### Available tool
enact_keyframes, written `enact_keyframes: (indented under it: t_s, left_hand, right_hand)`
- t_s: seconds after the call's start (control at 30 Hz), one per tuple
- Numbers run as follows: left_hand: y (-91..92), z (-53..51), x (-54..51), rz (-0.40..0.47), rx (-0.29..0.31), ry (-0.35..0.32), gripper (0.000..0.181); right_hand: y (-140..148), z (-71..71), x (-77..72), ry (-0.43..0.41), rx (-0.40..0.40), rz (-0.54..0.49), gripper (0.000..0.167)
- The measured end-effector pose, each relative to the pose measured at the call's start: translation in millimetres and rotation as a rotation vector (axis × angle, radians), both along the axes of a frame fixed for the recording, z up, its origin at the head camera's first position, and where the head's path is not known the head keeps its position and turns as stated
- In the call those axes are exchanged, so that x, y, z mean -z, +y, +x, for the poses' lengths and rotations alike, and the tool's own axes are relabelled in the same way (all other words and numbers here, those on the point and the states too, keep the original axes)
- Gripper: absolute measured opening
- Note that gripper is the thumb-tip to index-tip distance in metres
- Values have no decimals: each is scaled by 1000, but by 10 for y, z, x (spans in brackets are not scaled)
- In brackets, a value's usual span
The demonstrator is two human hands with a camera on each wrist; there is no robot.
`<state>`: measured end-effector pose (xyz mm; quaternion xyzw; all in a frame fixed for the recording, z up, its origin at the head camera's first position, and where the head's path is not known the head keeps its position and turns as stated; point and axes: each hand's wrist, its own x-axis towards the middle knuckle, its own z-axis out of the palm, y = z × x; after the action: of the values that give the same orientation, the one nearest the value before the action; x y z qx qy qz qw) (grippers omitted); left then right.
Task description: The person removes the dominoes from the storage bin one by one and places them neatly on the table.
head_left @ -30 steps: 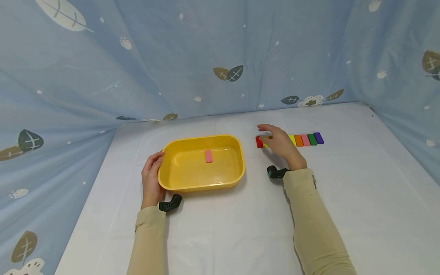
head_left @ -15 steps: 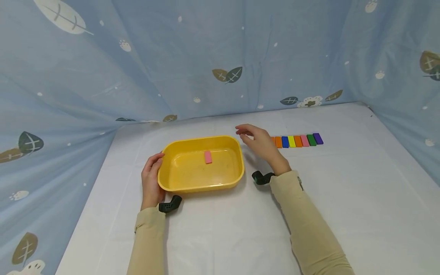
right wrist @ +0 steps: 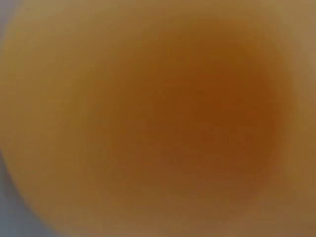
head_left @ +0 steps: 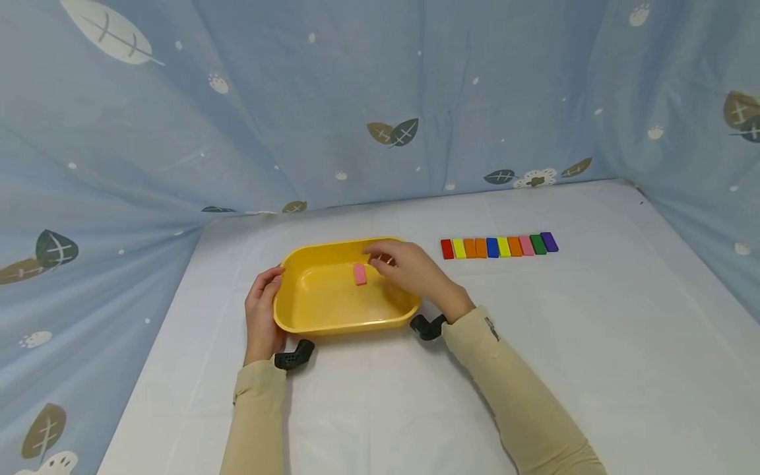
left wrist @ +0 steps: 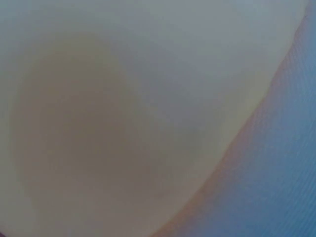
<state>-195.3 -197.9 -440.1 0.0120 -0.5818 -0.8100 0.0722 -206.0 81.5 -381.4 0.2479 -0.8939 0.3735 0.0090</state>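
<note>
A yellow plastic basin (head_left: 320, 307) stands on the white-covered table in the head view. My left hand (head_left: 263, 313) holds its left side, with fingertips at the rim. Inside lies one pink block (head_left: 359, 274), small, flat and rectangular. Over the basin's right part is my right hand (head_left: 410, 269), its bent fingers close to the pink block with nothing seen between them. Part of the right rim is hidden behind that hand. Both wrist views are too blurred to show the fingers.
To the right of the basin runs a row of several coloured blocks, from a red block (head_left: 447, 249) to a purple block (head_left: 549, 242). A blue patterned cloth (head_left: 332, 99) hangs behind the table. Each wrist carries a black camera (head_left: 295, 355).
My right hand has moved left from above the row of blocks to over the basin. The left hand stays at the basin's side, and the blocks lie as before.
</note>
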Motion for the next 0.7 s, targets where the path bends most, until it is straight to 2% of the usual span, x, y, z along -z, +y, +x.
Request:
enact_keyframes:
  t_s: [0.1,0.23,0.5,0.6,0.7]
  left_hand:
    - [-3,4,23,5,-2,22,35]
    - [-8,4,26,0,5,32,35]
    - [-9,12,3,31,1,23,35]
    - [-3,11,3,28,9,25,35]
    - [0,15,9,24,10,24,35]
  right_hand:
    - [-122,48,43,43,-32,110,30]
    - [-213,87,106,117,-4,257,31]
    - [-233,94,166,245,9,445,32]
    - [-236,111,174,255,-8,527,34]
    - [-242,122,173,220,-29,600,41]
